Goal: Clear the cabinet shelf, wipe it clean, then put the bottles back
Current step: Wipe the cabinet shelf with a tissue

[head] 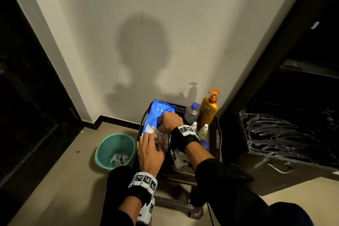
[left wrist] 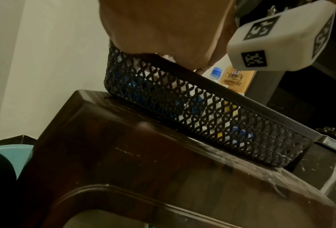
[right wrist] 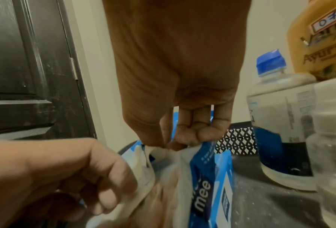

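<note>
While the right hand (right wrist: 174,108) pinches the wipe (right wrist: 169,155) above the blue pack (head: 157,117), the left hand (head: 149,152) holds the pack's nearer end; the pull goes upward.

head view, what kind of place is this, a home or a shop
Most likely a room corner in a home: a dark cabinet with open shelves, a basket of toiletry bottles on a brown plastic stool, and a green bin on the floor.
</note>
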{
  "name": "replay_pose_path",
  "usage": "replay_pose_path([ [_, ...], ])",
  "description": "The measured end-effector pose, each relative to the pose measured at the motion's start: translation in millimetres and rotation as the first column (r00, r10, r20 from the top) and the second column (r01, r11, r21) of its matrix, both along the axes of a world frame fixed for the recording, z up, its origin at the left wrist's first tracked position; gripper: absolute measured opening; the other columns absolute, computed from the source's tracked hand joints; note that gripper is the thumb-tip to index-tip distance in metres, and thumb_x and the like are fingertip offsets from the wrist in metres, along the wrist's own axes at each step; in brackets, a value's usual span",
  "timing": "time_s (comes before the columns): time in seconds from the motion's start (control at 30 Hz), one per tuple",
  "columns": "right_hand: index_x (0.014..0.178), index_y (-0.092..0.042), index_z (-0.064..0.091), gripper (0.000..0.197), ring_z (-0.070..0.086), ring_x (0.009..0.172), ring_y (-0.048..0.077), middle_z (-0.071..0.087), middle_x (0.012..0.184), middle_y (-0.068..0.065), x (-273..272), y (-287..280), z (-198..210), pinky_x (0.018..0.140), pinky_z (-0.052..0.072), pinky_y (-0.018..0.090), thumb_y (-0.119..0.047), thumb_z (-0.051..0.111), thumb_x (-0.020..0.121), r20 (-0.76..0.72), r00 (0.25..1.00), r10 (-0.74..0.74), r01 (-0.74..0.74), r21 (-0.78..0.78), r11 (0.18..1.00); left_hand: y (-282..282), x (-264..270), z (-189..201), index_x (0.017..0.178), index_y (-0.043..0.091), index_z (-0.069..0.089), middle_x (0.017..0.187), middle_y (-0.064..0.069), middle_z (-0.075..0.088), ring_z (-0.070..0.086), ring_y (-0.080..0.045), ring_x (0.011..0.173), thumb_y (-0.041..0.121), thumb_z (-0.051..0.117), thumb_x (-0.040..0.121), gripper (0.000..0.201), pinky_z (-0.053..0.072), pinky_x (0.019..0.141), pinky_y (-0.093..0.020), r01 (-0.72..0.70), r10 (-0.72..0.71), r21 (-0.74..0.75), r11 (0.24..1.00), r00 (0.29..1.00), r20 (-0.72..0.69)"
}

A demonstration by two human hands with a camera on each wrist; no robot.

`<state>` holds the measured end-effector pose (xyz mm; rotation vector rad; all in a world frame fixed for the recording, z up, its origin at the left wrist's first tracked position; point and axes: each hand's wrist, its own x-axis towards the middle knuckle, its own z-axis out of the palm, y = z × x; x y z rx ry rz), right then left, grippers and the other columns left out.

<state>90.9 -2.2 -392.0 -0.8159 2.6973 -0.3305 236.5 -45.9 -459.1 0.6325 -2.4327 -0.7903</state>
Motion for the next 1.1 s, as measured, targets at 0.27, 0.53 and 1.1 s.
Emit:
replay_pose_path([
  [0.27, 0.083, -0.021, 0.082, 0.016, 0.073, 0.088, 0.027, 0.076, 0.085, -0.001, 8, 4, -4, 0.073, 0.054, 0.029, -0.021, 0.068, 0.074, 0.029, 0.990, -0.137, 0.140, -0.167, 0.976, 0, 0, 3, 0.086, 0.020, 0.055, 0.094, 0.000, 0.054, 0.052, -0.025, 0.092, 0.012, 0.071, 0.067, 0.026, 0.040, 0.080, -0.034, -0.004, 0.003, 0.008, 1.000, 0.999, 0.040],
  [0.53, 0.066, -0.009, 0.074, 0.023, 0.070, 0.066, 0.022, 0.073, 0.065, 0.005, -4, 22, -7, 0.069, 0.061, 0.033, -0.031, 0.070, 0.066, 0.288, 0.905, -0.314, 0.419, -0.464, 0.780, 6, 1, 8, 0.093, 0.021, 0.055, 0.099, -0.001, 0.056, 0.052, -0.026, 0.095, 0.012, 0.071, 0.065, 0.033, 0.042, 0.081, -0.037, 0.010, -0.007, -0.033, 0.999, 0.998, 0.062],
  [1.1, 0.125, 0.003, 0.071, 0.048, 0.071, 0.081, 0.026, 0.073, 0.119, 0.024, 63, 174, 46, 0.055, 0.053, 0.027, -0.028, 0.052, 0.094, 0.908, 0.359, 0.214, 0.933, -0.350, -0.078, -1, 3, -5, 0.085, 0.014, 0.062, 0.095, -0.006, 0.059, 0.054, -0.034, 0.088, 0.008, 0.072, 0.072, 0.018, 0.045, 0.078, -0.047, 0.008, -0.018, -0.083, 0.997, 0.992, -0.126],
])
